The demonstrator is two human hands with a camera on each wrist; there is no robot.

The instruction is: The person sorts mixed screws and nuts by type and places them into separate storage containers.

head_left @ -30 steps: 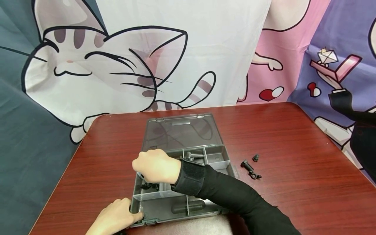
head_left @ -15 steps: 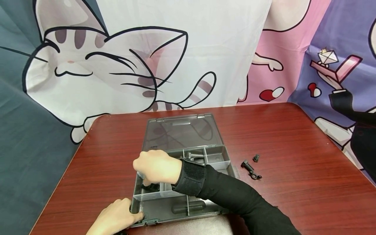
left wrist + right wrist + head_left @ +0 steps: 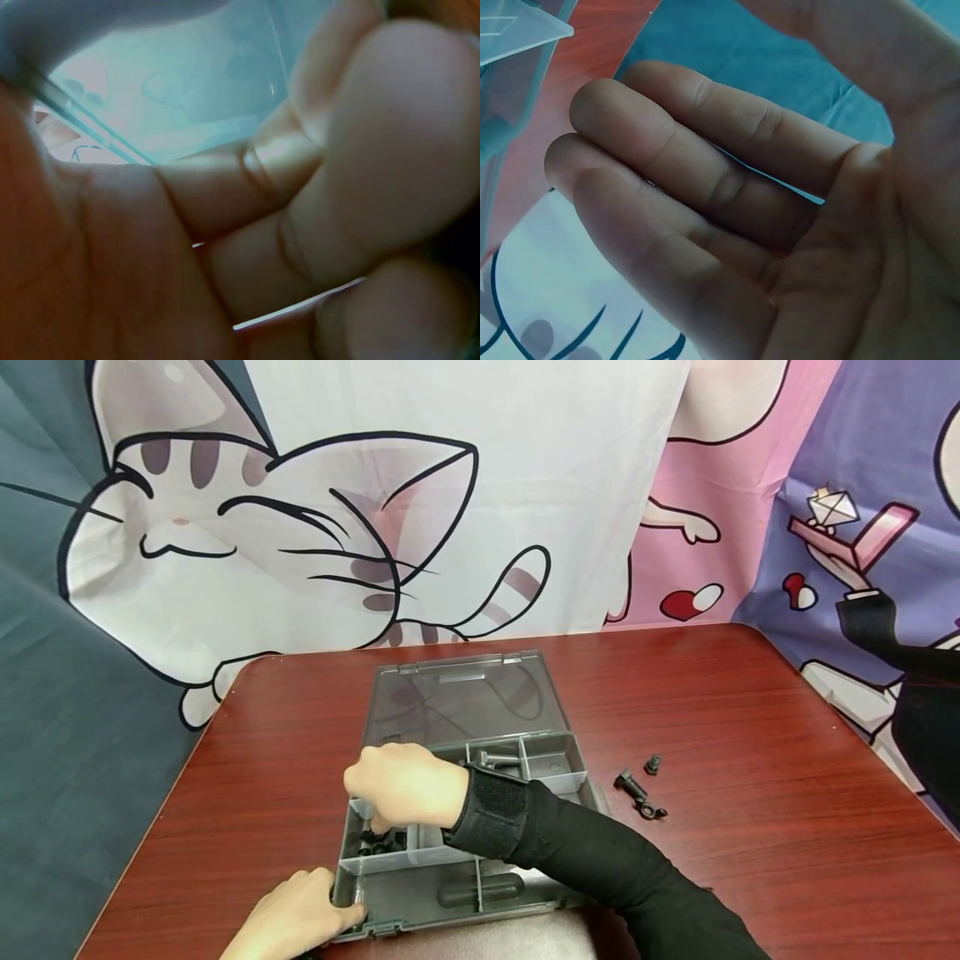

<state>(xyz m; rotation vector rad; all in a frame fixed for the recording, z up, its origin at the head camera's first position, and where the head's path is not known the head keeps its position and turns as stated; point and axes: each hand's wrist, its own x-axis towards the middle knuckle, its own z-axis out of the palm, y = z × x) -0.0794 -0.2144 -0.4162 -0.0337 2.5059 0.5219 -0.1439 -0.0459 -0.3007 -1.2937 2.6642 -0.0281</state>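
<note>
A grey see-through compartment box (image 3: 412, 906) lies on the table with its lid (image 3: 465, 697) folded back. My left hand (image 3: 292, 910) grips its near left corner, thumb over the rim. Above the left compartments is my right hand (image 3: 405, 787), back of the hand up. The right wrist view shows that hand's fingers (image 3: 682, 172) loosely bent, with nothing visible against the palm. Small black hardware pieces (image 3: 382, 842) lie in the compartment just below it. Silver bolts (image 3: 498, 760) sit in a far compartment, and the right forearm hides several middle ones.
To the right of the box, a black bolt (image 3: 630, 785), a shorter black bolt (image 3: 652, 765) and a black wing nut (image 3: 649, 811) lie on the reddish wooden table (image 3: 750, 735). A cartoon-printed cloth (image 3: 570, 527) hangs behind the table.
The right hand dips toward the black pieces, then shifts slightly right. Those pieces now show in a different arrangement. The left hand stays at the box corner.
</note>
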